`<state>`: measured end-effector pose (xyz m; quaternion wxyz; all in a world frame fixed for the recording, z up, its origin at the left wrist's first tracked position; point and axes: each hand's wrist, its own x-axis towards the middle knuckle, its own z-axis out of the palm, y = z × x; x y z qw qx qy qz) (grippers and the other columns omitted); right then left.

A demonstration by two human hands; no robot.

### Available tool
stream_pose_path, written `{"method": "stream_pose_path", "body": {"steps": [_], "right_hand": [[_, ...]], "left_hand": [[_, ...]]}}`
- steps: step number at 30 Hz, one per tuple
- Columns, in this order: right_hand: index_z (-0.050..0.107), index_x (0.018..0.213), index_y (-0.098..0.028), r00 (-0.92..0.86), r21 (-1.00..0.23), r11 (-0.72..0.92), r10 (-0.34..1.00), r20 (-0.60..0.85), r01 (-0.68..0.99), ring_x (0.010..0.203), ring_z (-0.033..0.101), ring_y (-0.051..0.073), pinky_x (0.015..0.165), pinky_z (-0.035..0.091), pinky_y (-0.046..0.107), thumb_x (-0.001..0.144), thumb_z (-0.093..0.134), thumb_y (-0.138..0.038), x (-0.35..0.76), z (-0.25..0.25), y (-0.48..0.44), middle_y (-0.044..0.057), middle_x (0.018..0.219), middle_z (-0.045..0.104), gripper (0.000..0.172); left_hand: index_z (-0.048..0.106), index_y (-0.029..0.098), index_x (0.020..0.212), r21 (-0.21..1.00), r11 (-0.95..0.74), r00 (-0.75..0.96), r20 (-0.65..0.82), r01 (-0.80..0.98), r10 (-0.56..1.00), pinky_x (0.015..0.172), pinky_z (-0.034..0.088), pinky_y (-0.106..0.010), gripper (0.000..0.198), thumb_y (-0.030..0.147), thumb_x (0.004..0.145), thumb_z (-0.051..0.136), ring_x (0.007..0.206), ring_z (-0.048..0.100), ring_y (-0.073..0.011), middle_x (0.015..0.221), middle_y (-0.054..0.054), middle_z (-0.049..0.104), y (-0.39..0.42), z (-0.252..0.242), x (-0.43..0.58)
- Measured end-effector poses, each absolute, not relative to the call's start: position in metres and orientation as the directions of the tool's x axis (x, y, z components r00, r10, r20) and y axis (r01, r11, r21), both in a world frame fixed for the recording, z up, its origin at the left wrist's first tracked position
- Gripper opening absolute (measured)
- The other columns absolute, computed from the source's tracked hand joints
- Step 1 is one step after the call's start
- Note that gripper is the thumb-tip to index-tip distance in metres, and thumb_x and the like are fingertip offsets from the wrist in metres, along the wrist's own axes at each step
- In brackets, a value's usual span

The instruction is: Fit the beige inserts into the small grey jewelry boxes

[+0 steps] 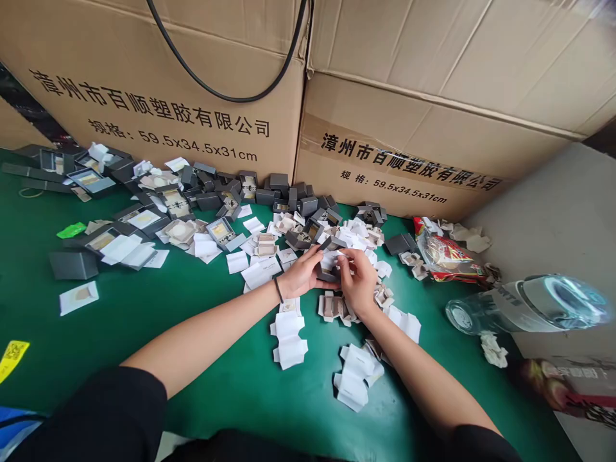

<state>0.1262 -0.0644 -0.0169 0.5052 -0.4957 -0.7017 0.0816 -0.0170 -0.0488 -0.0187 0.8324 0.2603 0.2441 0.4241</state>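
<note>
Over the middle of the green table, my left hand [305, 271] is wrapped round a small dark grey box [328, 274]. A white card insert [330, 258] shows at the box's top, and the fingers of my right hand [357, 277] are pinched on its edge. How far the insert sits inside the box is partly hidden by my fingers. Just below both hands lie folded brownish-white card inserts [332, 307]. Unfolded white card pieces [289, 340] lie nearer to me. Behind my hands is a heap of white and beige inserts [359, 232].
Several dark grey boxes [206, 196] are strewn along the back of the green table [202, 391]. Large cardboard cartons [231, 38] stand behind them, with a black cable [235, 99] hanging in front. To the right are a red snack packet [447, 256] and a clear bottle [520, 305] on its side.
</note>
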Motion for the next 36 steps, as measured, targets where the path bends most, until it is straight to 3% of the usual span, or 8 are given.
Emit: {"method": "stream_pose_path", "body": {"steps": [5, 9, 14, 18, 24, 31, 36], "right_hand": [[0.057, 0.092, -0.021, -0.030, -0.569, 0.519, 0.755, 0.655, 0.637, 0.073, 0.059, 0.016, 0.062, 0.051, 0.029, 0.090, 0.044, -0.026, 0.128, -0.020, -0.062, 0.005, 0.084, 0.062, 0.014], [0.058, 0.091, -0.020, -0.058, -0.487, 0.545, 0.705, 0.707, 0.683, 0.070, 0.057, 0.015, 0.061, 0.049, 0.030, 0.089, 0.046, -0.024, 0.132, -0.019, -0.060, 0.006, 0.084, 0.063, 0.013], [0.060, 0.093, -0.020, -0.103, -0.421, 0.596, 0.650, 0.753, 0.684, 0.075, 0.056, 0.017, 0.066, 0.048, 0.031, 0.087, 0.049, -0.019, 0.135, -0.020, -0.058, 0.006, 0.086, 0.063, 0.013], [0.063, 0.091, -0.020, -0.128, -0.371, 0.615, 0.615, 0.778, 0.696, 0.078, 0.056, 0.017, 0.069, 0.047, 0.032, 0.085, 0.052, -0.017, 0.135, -0.019, -0.057, 0.006, 0.086, 0.063, 0.012], [0.065, 0.091, -0.020, -0.122, -0.405, 0.616, 0.635, 0.763, 0.676, 0.079, 0.056, 0.017, 0.070, 0.047, 0.032, 0.084, 0.055, -0.017, 0.135, -0.020, -0.056, 0.005, 0.085, 0.063, 0.013], [0.062, 0.092, -0.019, -0.130, -0.428, 0.609, 0.662, 0.738, 0.668, 0.079, 0.058, 0.017, 0.065, 0.048, 0.030, 0.086, 0.051, -0.018, 0.133, -0.021, -0.058, 0.006, 0.087, 0.062, 0.013], [0.056, 0.087, -0.018, -0.041, -0.444, 0.583, 0.635, 0.771, 0.681, 0.071, 0.052, 0.014, 0.064, 0.044, 0.028, 0.087, 0.047, -0.016, 0.132, -0.016, -0.061, 0.004, 0.081, 0.056, 0.009]], "left_hand": [[0.053, 0.023, 0.098, 0.663, 0.451, 0.426, -0.213, -0.597, 0.879, 0.074, 0.056, -0.047, 0.015, 0.029, 0.084, 0.055, 0.078, 0.062, -0.0155, 0.090, 0.000, 0.058, -0.051, -0.023, -0.013], [0.054, 0.025, 0.106, 0.721, 0.395, 0.316, -0.251, -0.570, 0.915, 0.073, 0.057, -0.041, 0.023, 0.031, 0.083, 0.054, 0.079, 0.061, -0.0177, 0.082, -0.001, 0.055, -0.055, -0.026, -0.008], [0.050, 0.026, 0.110, 0.814, 0.329, 0.300, -0.200, -0.480, 0.933, 0.060, 0.058, -0.032, 0.031, 0.038, 0.081, 0.056, 0.072, 0.058, -0.0159, 0.086, -0.002, 0.051, -0.059, -0.025, -0.005], [0.045, 0.025, 0.111, 0.872, 0.285, 0.360, -0.138, -0.397, 0.923, 0.057, 0.060, -0.034, 0.036, 0.039, 0.080, 0.057, 0.084, 0.057, -0.0176, 0.103, -0.004, 0.047, -0.061, -0.018, -0.006], [0.044, 0.024, 0.109, 0.891, 0.259, 0.396, -0.099, -0.374, 0.913, 0.065, 0.060, -0.041, 0.034, 0.035, 0.079, 0.057, 0.104, 0.051, -0.0231, 0.112, -0.006, 0.046, -0.063, -0.014, -0.008], [0.046, 0.023, 0.103, 0.868, 0.309, 0.347, -0.173, -0.388, 0.922, 0.065, 0.059, -0.046, 0.028, 0.023, 0.076, 0.056, 0.095, 0.053, -0.0193, 0.107, -0.004, 0.049, -0.060, -0.013, -0.006], [0.047, 0.022, 0.099, 0.825, 0.360, 0.393, -0.186, -0.436, 0.901, 0.064, 0.058, -0.045, 0.023, 0.030, 0.079, 0.053, 0.081, 0.058, -0.0161, 0.088, -0.001, 0.051, -0.059, -0.013, -0.008]]}}
